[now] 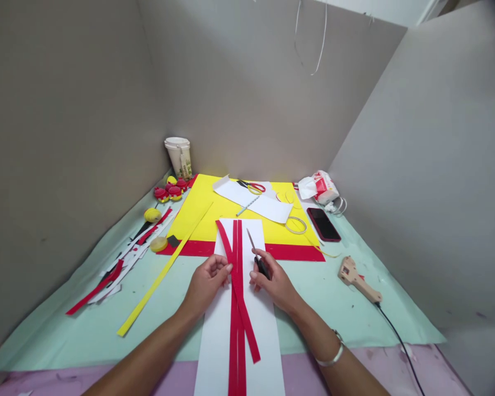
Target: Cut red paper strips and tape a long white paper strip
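A long white paper sheet (218, 335) lies in front of me with several red paper strips (238, 286) running along it. My left hand (206, 280) rests on the white sheet, its fingertips pressed against the left edge of the red strips. My right hand (274, 280) is closed round the black handle of a pair of scissors (256, 253), whose blade points away from me just right of the strips.
A yellow sheet (202, 212) on a red one lies behind, with a second pair of scissors (253, 187), a pencil and a tape ring (296, 225). A glue gun (357, 279), phone (323, 224), cup (179, 155), yellow strip (160, 278) and paper scraps surround it. Grey walls enclose the desk.
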